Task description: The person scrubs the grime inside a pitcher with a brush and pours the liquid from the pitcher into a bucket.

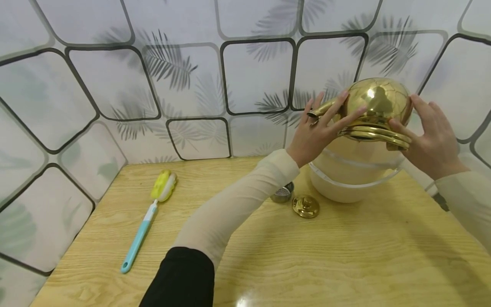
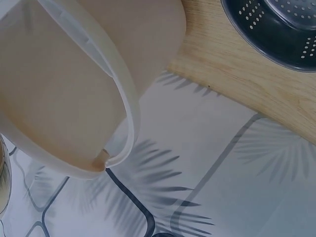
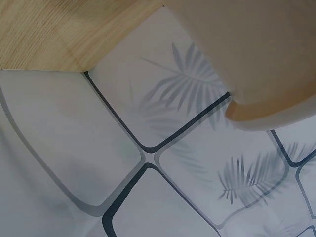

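Observation:
A shiny gold teapot (image 1: pixel 377 102) is held tipped over, its opening facing down and its spout to the left. My left hand (image 1: pixel 316 130) grips it on the spout side, fingers spread around the spout. On the other side my right hand (image 1: pixel 435 134) holds the body between thumb and fingers. Directly below is a cream bucket (image 1: pixel 341 192) with a white handle; its inside shows in the left wrist view. The gold lid (image 1: pixel 306 206) lies on the table, with a small perforated metal strainer (image 2: pixel 276 29) beside it. Neither wrist view shows the hands.
A bottle brush (image 1: pixel 140 234) with a blue handle and yellow-and-white sponge head lies on the left of the wooden table (image 1: pixel 326 264). The patterned wall (image 1: pixel 199 94) stands close behind the bucket and along both sides.

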Motion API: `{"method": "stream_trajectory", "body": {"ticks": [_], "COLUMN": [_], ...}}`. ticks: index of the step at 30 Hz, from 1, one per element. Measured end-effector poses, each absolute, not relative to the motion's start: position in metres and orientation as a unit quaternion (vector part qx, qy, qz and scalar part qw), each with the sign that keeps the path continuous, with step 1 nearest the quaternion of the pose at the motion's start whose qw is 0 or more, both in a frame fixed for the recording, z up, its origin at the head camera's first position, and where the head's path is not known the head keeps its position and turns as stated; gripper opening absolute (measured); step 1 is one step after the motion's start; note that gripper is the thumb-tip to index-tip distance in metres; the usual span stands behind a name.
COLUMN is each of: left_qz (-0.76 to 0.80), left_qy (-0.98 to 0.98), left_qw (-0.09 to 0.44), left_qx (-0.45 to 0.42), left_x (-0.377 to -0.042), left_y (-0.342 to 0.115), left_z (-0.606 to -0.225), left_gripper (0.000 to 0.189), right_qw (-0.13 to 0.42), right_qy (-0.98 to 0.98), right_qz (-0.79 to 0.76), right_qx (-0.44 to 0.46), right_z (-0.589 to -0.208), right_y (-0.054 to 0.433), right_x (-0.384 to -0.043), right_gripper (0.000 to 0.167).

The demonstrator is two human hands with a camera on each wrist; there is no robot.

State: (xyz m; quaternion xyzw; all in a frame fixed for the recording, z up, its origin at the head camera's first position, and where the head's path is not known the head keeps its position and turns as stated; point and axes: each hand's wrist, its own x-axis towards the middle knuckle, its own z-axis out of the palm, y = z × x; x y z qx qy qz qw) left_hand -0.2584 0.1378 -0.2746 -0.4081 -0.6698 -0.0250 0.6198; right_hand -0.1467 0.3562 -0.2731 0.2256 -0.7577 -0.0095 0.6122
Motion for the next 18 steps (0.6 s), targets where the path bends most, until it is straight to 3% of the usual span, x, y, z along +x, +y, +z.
{"method": "stream_trajectory", "body": {"ticks": [18], "left_qz": [-0.015], "left_qy": [-0.664], "left_qw": [0.630], "left_qx": [-0.402], "left_x": [-0.2581], "left_y": [0.1351], "left_z": [-0.2710], "left_gripper": [0.057], "right_qw": [0.636], "right_qy": [-0.738], "right_qz": [-0.014], "right_qx": [0.224], "right_z": [-0.2719], "right_y": [0.3519], "right_x": [-0.1485], "right_gripper": [0.028]}}
